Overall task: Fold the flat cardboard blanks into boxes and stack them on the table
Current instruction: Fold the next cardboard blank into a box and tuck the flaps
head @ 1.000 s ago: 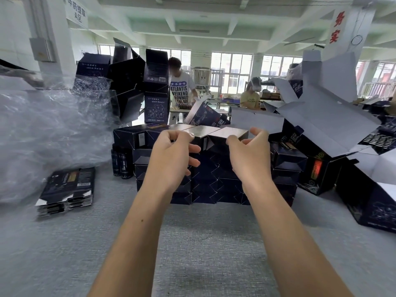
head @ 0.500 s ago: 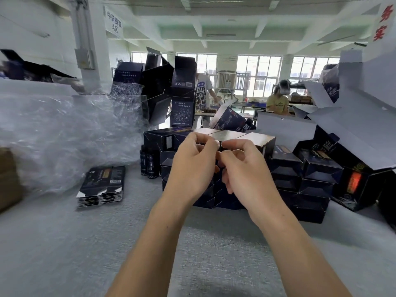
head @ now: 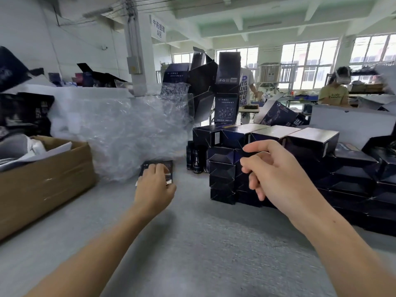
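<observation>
Flat dark cardboard blanks (head: 157, 168), a small pile with pale printed labels, lie on the grey felt-like table top (head: 192, 243) at 11 o'clock from the viewer, just in front of a heap of crinkled clear plastic wrap (head: 120, 133). Left hand (head: 155, 185): palm down on the pile, fingers resting on the top blank; whether they grip it cannot be told. Right hand (head: 276, 174): raised at 1 o'clock, holding nothing, fingers loosely curled, thumb and forefinger apart. Folded dark-blue glossy boxes (head: 222, 168): stacked in rows on the table from 12 to 2 o'clock, upper ones showing pale tops. Small dark bottles (head: 194, 156): upright, just left of the stack. Brown corrugated carton (head: 42, 181): at 9 o'clock, open, pale sheets inside. Room: white workshop, beamed ceiling, white pillar (head: 139, 50) with a sign, windows along the far wall, two people at benches at the back.
</observation>
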